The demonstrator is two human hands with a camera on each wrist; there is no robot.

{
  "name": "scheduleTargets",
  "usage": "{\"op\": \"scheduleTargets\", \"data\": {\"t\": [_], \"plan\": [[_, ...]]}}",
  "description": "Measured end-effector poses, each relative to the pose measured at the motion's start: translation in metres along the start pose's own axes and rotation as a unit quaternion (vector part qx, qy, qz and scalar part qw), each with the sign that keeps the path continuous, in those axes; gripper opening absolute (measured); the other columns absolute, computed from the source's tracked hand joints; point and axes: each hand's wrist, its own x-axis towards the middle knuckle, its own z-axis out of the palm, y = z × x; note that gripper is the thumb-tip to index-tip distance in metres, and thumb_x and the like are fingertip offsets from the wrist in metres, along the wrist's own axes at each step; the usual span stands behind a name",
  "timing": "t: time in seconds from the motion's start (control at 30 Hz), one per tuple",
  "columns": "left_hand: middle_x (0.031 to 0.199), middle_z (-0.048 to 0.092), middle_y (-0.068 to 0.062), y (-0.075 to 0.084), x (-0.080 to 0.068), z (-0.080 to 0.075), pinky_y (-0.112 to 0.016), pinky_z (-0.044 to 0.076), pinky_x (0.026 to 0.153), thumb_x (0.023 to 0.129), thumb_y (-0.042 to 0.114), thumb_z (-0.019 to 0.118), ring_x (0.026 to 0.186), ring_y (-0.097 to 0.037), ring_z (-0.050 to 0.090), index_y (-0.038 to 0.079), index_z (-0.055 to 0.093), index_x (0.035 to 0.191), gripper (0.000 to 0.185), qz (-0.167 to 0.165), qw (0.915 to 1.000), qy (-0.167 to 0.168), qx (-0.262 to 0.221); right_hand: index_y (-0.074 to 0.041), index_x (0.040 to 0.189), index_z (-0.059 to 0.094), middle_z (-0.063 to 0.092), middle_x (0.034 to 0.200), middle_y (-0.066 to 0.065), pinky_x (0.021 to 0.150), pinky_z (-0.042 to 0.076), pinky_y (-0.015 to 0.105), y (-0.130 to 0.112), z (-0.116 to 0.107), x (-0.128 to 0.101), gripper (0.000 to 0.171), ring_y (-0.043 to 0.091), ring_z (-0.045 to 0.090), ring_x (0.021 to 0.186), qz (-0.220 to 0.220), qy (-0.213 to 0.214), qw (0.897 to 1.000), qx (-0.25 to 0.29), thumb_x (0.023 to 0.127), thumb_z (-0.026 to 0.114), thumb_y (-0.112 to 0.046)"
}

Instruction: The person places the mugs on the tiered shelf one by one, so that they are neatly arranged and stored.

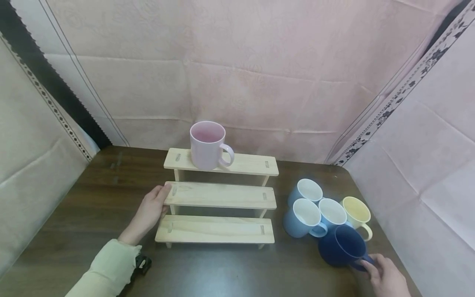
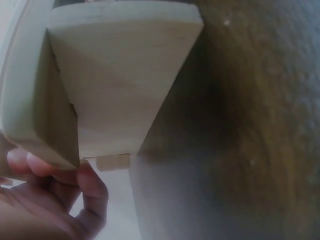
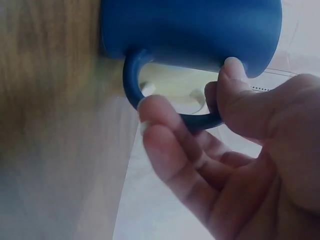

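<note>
A dark blue mug [image 1: 342, 246] stands at the table's right, its handle [image 3: 131, 82] gripped between the thumb and curled fingers of my right hand [image 1: 387, 275]. My left hand [image 1: 150, 208] holds the left end of the middle board of a three-step wooden shelf [image 1: 222, 194], fingers under the edge in the left wrist view, where the board's end [image 2: 37, 115] shows close up. On the shelf's top step sits a pale pink mug [image 1: 208, 152], handle to the right. Beside the blue mug are several light blue mugs [image 1: 301, 220] and a yellow mug [image 1: 357, 211].
The shelf's lower step [image 1: 215, 230] lies nearest me on the dark wooden table [image 1: 208, 272]. Pale cloth [image 1: 241, 90] hangs behind the table, and more cloth [image 1: 426, 173] closes off the right side.
</note>
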Motion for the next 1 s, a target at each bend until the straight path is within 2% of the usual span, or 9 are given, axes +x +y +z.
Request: {"op": "scheduleTargets", "data": {"t": [0.3,0.5,0.73,0.83,1.0], "plan": [[0.062,0.043,-0.004,0.005,-0.002,-0.001,-0.031,0.035,0.05,0.102,0.055,0.033,0.053,-0.02,0.041,0.002,0.043,0.095,0.055,0.003,1.0,0.003,0.007,0.002,0.1,0.063,0.062,0.073,0.001,0.053,0.044,0.025,-0.003,0.001,-0.003,0.015,0.003,0.055,0.056,0.003,0.035,0.999,0.013,0.091,0.068,-0.01],[0.062,0.043,-0.004,0.005,-0.002,-0.001,-0.031,0.035,0.051,0.102,0.055,0.033,0.054,-0.02,0.042,0.002,0.043,0.094,0.055,0.007,0.9999,0.002,0.007,0.0,0.097,0.064,0.065,0.067,-0.001,0.053,0.042,0.024,-0.004,0.005,-0.007,0.016,0.003,0.055,0.054,0.03,0.061,0.998,0.016,0.089,0.07,-0.012],[0.063,0.043,-0.005,0.002,-0.002,0.0,-0.031,0.036,0.051,0.102,0.055,0.033,0.054,-0.02,0.042,0.002,0.044,0.094,0.055,0.005,0.9999,0.006,0.009,-0.003,0.09,0.065,0.064,0.062,-0.002,0.053,0.034,0.015,-0.008,0.013,-0.015,0.014,-0.004,0.048,0.052,0.022,0.147,0.989,0.016,0.082,0.076,-0.008],[0.063,0.043,-0.005,0.001,-0.001,-0.001,-0.032,0.036,0.051,0.102,0.055,0.033,0.054,-0.02,0.042,0.002,0.044,0.094,0.055,0.004,0.9999,0.006,0.009,-0.002,0.089,0.065,0.064,0.061,0.0,0.053,0.034,0.013,-0.009,0.017,-0.016,0.014,-0.007,0.047,0.051,0.023,0.167,0.985,0.026,0.081,0.076,-0.005],[0.062,0.043,-0.005,0.002,-0.001,-0.001,-0.032,0.036,0.051,0.102,0.057,0.033,0.054,-0.021,0.042,0.002,0.044,0.094,0.056,0.001,0.9999,0.005,0.009,-0.001,0.09,0.063,0.066,0.067,0.01,0.049,0.034,0.013,-0.009,0.023,-0.016,0.013,-0.013,0.042,0.05,0.017,0.203,0.978,0.035,0.082,0.074,-0.001]]}}
